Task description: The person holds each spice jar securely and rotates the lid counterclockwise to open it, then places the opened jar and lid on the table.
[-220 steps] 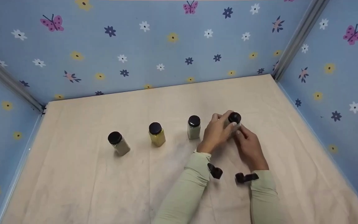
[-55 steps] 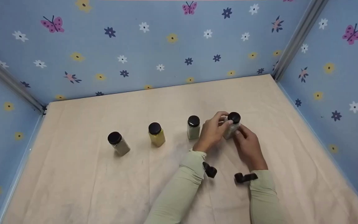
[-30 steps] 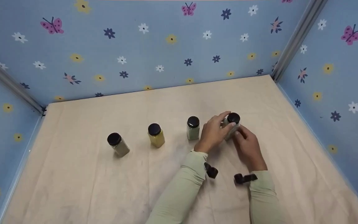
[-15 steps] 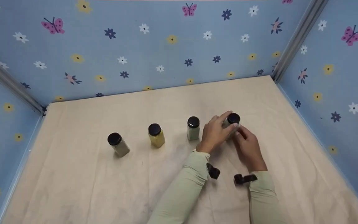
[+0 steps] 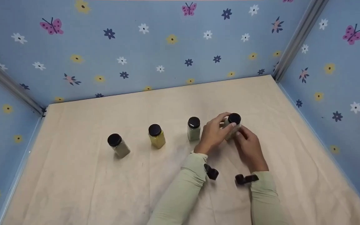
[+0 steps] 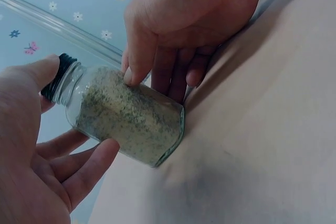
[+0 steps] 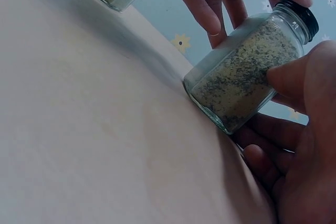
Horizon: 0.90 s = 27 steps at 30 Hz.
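Observation:
A square glass spice jar (image 6: 131,119) stands on the cloth, part filled with pale, dark-flecked seasoning. Its black screw cap (image 5: 234,118) is on the neck. My left hand (image 5: 212,134) pinches the cap from the left, thumb on the near side and index finger on the far side. In the left wrist view its other fingers are spread beside the glass. My right hand (image 5: 251,147) grips the jar's body low on the right; in the right wrist view its thumb presses the glass and the other fingers curl behind and below the base.
Left of my hands stand three more black-capped jars: a green one (image 5: 194,132) close to my left hand, a yellow one (image 5: 157,139), and a grey-brown one (image 5: 122,148). A cream cloth (image 5: 73,187) covers the table. Blue patterned walls (image 5: 155,47) enclose the back and sides.
My left hand shifts slightly back and forth at the cap, its wrist swinging left and right between frames. My right hand stays in place on the jar. The other jars have not moved.

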### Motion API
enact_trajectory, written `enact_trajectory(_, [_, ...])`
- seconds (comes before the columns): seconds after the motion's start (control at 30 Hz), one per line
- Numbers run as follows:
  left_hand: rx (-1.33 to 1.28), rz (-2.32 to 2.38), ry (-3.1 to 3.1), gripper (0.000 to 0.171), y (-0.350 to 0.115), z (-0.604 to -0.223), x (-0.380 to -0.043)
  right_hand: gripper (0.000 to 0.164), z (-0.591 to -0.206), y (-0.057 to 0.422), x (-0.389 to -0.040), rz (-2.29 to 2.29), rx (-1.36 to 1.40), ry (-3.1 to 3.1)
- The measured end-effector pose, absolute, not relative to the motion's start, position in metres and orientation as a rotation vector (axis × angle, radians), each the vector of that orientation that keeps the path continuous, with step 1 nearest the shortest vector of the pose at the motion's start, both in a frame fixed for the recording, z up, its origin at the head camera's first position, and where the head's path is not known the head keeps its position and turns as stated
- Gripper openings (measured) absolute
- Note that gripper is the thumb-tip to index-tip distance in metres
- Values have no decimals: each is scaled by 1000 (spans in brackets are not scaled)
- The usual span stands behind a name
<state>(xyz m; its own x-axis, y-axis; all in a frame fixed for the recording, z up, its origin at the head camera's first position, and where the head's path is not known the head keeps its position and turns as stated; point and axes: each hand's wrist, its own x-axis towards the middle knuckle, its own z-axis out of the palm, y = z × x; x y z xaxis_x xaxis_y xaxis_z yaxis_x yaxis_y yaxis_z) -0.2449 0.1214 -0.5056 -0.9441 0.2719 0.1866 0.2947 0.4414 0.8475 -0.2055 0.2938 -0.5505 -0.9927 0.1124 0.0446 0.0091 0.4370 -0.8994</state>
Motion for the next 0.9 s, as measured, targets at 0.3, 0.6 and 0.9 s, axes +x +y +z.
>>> enact_trajectory(0.3, [-527,-1653,-2624,39,119,-508,-244,45,-551,294,-205,1630,-111,-2569])
enact_trajectory(0.6, [-528,-1539,-2664,52,121,-506,-245,46,-548,293,-206,1585,-80,-2588])
enact_trajectory(0.9, [-531,-1316,-2737,55,126,-503,-243,44,-549,294,-206,1622,-97,-2581])
